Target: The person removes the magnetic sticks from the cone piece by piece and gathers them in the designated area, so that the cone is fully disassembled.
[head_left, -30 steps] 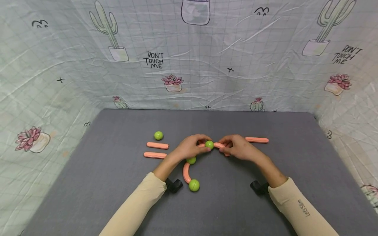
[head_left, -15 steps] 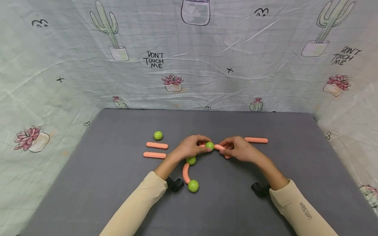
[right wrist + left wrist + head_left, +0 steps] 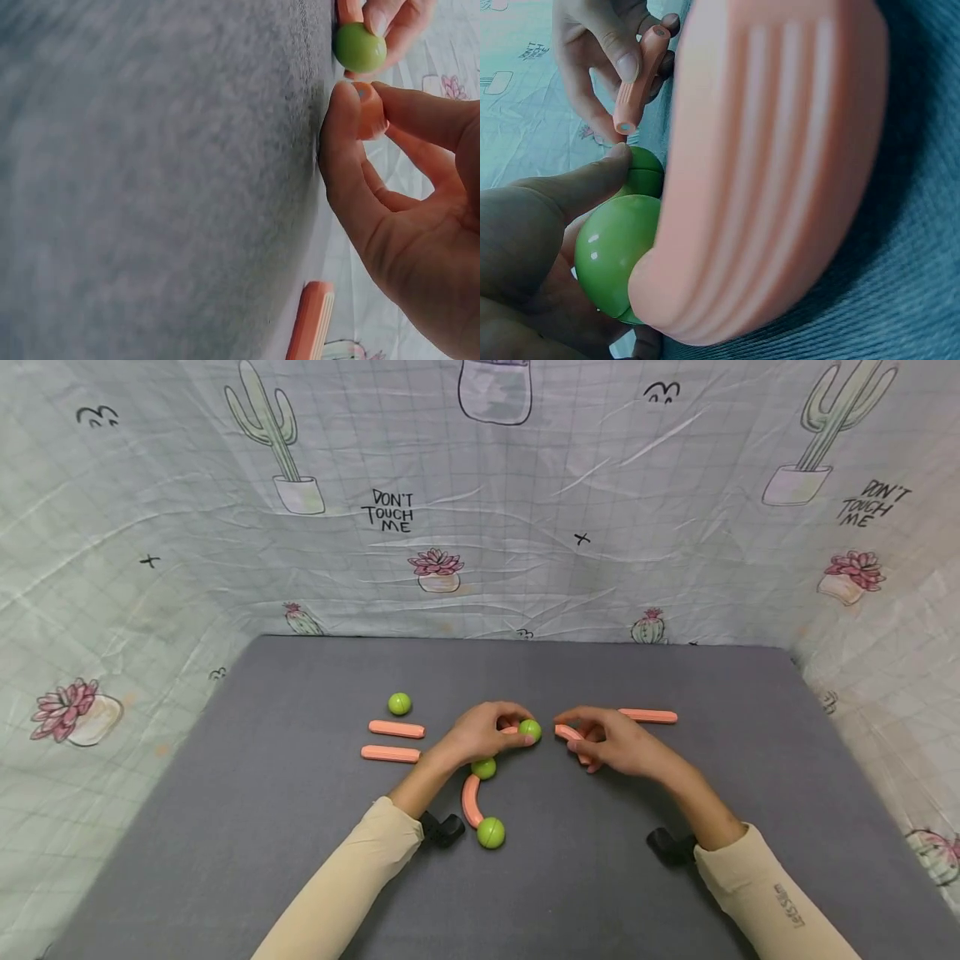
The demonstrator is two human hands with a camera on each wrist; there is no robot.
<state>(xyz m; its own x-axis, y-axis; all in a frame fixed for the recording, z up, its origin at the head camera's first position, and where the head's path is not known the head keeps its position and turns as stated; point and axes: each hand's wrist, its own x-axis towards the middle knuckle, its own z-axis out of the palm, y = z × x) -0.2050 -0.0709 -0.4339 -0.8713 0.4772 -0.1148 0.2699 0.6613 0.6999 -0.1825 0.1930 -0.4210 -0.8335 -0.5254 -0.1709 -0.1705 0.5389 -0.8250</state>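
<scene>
Head view: wide passage over counter (image 3: 577, 893) at lower centre, between sleeves (image 3: 772, 893). Mid-frame, only a slim gap between green ball (image 3: 530, 732) and bent piece (image 3: 566, 732), left hand (image 3: 483, 732) and right hand (image 3: 621, 743) flanking. Curved piece (image 3: 471, 802) and front ball (image 3: 491, 832) obstruct centre-left. Cloth wall (image 3: 495, 468) bounds the top.
</scene>
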